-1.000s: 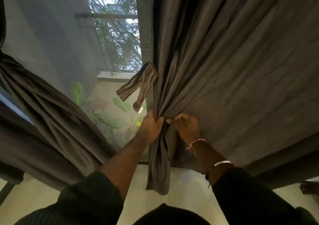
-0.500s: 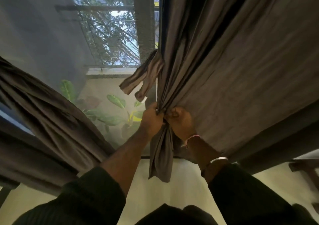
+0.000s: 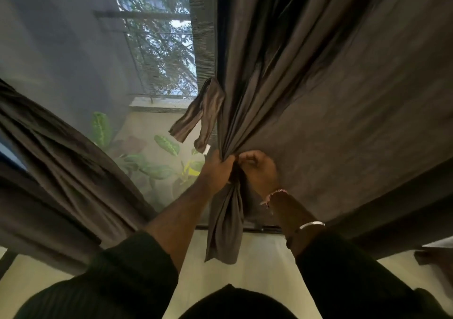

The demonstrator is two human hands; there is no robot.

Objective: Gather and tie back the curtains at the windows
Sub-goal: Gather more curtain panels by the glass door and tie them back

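A dark grey-brown curtain (image 3: 331, 103) hangs on the right, its folds drawn together at one bunch in the middle. My left hand (image 3: 218, 169) grips that bunch from the left. My right hand (image 3: 258, 169) pinches the same gathered cloth from the right, fingers curled. Below the hands the gathered end (image 3: 224, 228) hangs down loose. A matching tie-back strap (image 3: 199, 117) dangles from the curtain's left edge just above my left hand. A second curtain (image 3: 56, 162) slants across the left side.
Behind the mesh window (image 3: 73, 56) are green leafy plants (image 3: 157, 169) and a railing with trees. The window's bottom track (image 3: 264, 228) runs under my hands. A pale floor (image 3: 264, 267) lies below. A dark piece of furniture (image 3: 434, 260) shows at the right edge.
Both hands stay on the gathered curtain and have closed up against each other. The view has shifted slightly; the strap still dangles free.
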